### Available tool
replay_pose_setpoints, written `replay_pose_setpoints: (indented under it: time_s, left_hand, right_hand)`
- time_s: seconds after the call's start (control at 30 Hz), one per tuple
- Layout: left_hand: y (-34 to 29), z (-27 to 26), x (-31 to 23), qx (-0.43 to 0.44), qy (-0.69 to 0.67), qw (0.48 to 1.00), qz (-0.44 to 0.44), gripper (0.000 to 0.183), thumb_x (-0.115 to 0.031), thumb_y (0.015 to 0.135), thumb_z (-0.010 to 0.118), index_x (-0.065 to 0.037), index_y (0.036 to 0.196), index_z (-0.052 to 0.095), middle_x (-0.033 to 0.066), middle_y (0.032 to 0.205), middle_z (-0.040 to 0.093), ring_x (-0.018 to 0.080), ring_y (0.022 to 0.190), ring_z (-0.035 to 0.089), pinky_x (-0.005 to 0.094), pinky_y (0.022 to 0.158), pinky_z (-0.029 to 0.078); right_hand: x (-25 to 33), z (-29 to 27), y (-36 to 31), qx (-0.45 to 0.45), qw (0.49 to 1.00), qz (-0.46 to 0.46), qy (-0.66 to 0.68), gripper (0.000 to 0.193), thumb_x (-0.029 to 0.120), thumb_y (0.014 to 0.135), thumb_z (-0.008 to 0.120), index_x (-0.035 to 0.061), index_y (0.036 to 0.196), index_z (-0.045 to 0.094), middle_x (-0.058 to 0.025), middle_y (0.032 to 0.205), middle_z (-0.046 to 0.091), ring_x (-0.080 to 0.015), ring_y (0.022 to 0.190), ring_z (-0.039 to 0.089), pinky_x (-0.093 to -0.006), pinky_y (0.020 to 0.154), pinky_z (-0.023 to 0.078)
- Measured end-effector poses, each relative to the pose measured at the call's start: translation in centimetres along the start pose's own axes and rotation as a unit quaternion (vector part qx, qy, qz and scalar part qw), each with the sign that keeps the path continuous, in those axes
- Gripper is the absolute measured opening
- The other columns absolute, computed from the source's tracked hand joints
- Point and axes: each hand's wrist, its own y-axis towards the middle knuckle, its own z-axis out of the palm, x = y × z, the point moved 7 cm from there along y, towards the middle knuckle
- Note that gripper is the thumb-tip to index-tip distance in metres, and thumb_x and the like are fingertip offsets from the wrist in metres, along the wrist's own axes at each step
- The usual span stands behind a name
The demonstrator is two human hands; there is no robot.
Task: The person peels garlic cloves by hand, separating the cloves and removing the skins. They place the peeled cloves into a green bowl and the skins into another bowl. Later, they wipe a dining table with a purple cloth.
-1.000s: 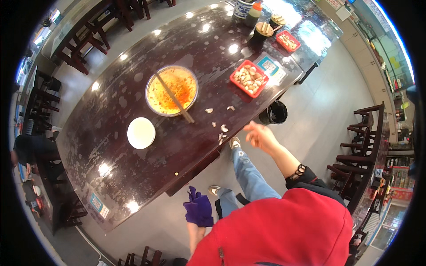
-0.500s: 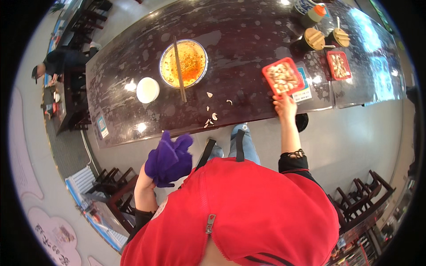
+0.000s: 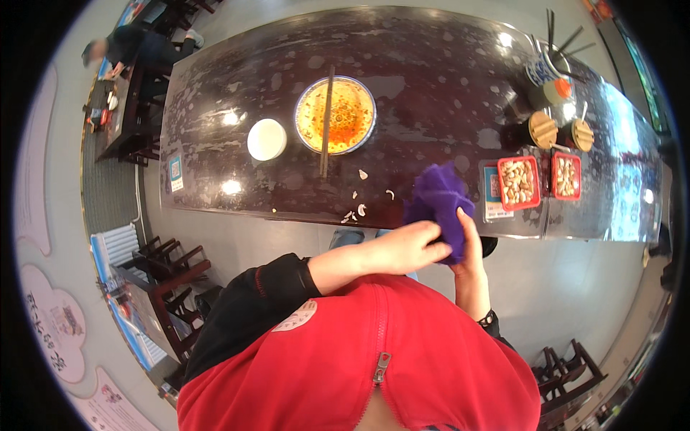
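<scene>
A bunched purple cloth (image 3: 440, 190) is held between my two hands at the table's front edge. My left hand (image 3: 418, 244) reaches across to the right, its fingers curled against the cloth's lower left side. On the other side my right hand (image 3: 469, 248) grips it, thumb up along the fabric. Just right of the cloth, a red tray of garlic cloves (image 3: 519, 184) rests on the table, partly over a printed card (image 3: 496, 205). A few white garlic scraps (image 3: 361, 210) lie to the left of the cloth.
The dark table (image 3: 420, 93) holds a bowl of orange-red soup (image 3: 352, 118) with chopsticks (image 3: 327, 126) across it and a white cup (image 3: 267, 140). At right are a second red tray (image 3: 566, 177), wooden-lidded jars (image 3: 543, 129), a squeeze bottle (image 3: 553, 92) and a chopstick holder (image 3: 543, 70).
My right hand has let go of the red tray, which now sits beside the other one. My left hand has brought the cloth rightward, and both hands now hold it.
</scene>
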Motion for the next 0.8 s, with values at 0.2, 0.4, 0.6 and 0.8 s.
replay_pose_setpoints:
  time_s: [0.2,0.4,0.6,0.8]
  left_hand:
    - [-8.7,-10.1,7.7,-0.192,-0.301,0.934,-0.006,0.038,-0.028,0.095,0.051,-0.001,0.121,0.055,0.0093,0.103,0.067,0.0164,0.091,0.065,0.0287,0.075,0.053]
    - [-22.0,-22.4,25.6,-0.602,-0.167,0.721,-0.299,0.046,-0.034,0.096,0.046,-0.003,0.13,0.048,0.0006,0.074,0.056,0.0078,0.057,0.052,0.0225,0.047,0.045]
    - [-18.7,-25.5,33.1,-0.527,-0.263,0.761,-0.273,0.031,-0.028,0.095,0.043,-0.003,0.106,0.057,0.0024,0.074,0.058,0.0092,0.057,0.053,0.0245,0.05,0.046]
    - [-18.1,-28.2,32.1,-0.518,-0.144,0.795,-0.28,0.025,-0.016,0.091,0.042,0.001,0.088,0.06,0.0062,0.07,0.06,0.0117,0.054,0.055,0.027,0.05,0.047]
  right_hand:
    - [5.3,-0.2,1.7,0.098,0.992,0.006,0.079,0.032,0.018,0.083,0.059,0.0,0.109,0.059,-0.0102,0.095,0.063,-0.0192,0.083,0.061,-0.0286,0.072,0.05]
    - [13.2,-1.9,6.8,-0.148,0.867,-0.336,-0.336,0.044,0.007,0.079,0.056,0.0015,0.123,0.052,-0.0094,0.105,0.062,-0.0203,0.092,0.06,-0.0316,0.085,0.049]
    - [8.2,0.2,18.9,-0.169,0.592,-0.347,-0.707,0.066,0.02,0.078,0.065,0.0054,0.138,0.039,-0.0209,0.141,0.039,-0.0362,0.131,0.036,-0.0418,0.107,0.032]
    - [6.5,0.0,20.2,-0.249,0.538,-0.394,-0.702,0.066,0.024,0.079,0.065,0.006,0.137,0.04,-0.0174,0.141,0.04,-0.0346,0.131,0.036,-0.042,0.108,0.032]
